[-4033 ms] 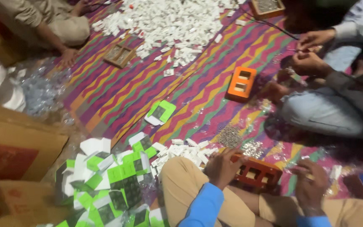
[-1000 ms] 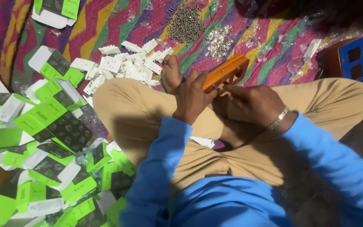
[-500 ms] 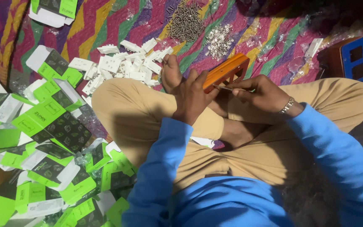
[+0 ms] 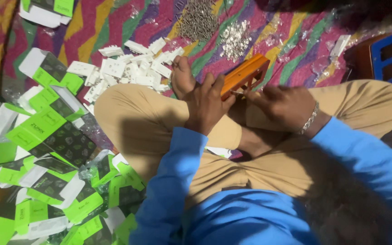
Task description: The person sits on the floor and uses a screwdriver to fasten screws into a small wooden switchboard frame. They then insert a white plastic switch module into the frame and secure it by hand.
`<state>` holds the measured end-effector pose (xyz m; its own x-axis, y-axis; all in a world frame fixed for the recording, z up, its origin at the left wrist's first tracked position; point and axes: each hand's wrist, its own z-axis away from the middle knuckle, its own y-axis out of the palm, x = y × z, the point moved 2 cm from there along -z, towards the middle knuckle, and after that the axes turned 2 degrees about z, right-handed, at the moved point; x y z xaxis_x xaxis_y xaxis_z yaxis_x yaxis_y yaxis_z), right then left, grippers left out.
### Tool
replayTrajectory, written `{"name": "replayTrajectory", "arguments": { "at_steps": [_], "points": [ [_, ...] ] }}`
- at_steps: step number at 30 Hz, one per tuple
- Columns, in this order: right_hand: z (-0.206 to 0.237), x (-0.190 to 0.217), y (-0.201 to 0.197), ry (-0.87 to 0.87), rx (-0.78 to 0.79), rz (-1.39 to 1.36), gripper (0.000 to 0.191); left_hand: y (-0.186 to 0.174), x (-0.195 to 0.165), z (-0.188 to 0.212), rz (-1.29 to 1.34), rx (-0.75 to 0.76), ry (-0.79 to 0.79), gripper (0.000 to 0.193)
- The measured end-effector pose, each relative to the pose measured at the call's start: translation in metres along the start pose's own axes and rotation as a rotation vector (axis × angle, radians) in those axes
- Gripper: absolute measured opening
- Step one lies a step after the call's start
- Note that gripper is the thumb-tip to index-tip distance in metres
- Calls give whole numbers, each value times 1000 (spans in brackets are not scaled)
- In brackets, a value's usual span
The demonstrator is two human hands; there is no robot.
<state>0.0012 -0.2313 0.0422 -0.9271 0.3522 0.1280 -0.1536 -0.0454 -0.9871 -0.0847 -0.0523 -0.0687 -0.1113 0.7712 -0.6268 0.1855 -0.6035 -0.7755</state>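
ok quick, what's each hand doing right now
left hand: closed on the orange rectangular plastic block
right hand: fingers at the block's lower edge, grip cannot be told

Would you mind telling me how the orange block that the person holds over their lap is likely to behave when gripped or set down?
The orange block looks stiff: it keeps straight edges in the left hand. Its flat faces suggest it would rest steadily rather than roll. The right hand works at its edge, so it probably tolerates pressing.

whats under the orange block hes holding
The orange block rests above the crossed legs, held by the left hand; the right hand touches its lower edge. Its underside is hidden.
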Motion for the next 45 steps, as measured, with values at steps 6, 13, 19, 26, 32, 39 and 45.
{"name": "replayTrajectory", "arguments": {
  "at_steps": [6, 13, 19, 26, 32, 39, 45],
  "points": [
    [-5, -11, 10, 264, 105, -377, 41, -12, -9, 2, 24, -6, 29, 52],
    [1, -37, 12, 473, 276, -969, 43, -14, -11, 5, 66, -31, 34, 38],
    [18, -24, 23, 960, 524, -1702, 44, -8, -7, 4, 54, -52, 23, 43],
    [19, -15, 34, 1104, 432, -1876, 28, -7, -3, -2, 87, -99, 40, 45],
    [19, -16, 37, 1151, 448, -1984, 27, -5, -4, 2, 157, -73, 30, 47],
    [31, -13, 48, 1207, 419, -2026, 22, 3, -2, 0, 99, -153, 48, 45],
    [41, -14, 64, 1186, 454, -2285, 22, 6, -3, 3, 124, -118, 32, 39]
  ]
}}
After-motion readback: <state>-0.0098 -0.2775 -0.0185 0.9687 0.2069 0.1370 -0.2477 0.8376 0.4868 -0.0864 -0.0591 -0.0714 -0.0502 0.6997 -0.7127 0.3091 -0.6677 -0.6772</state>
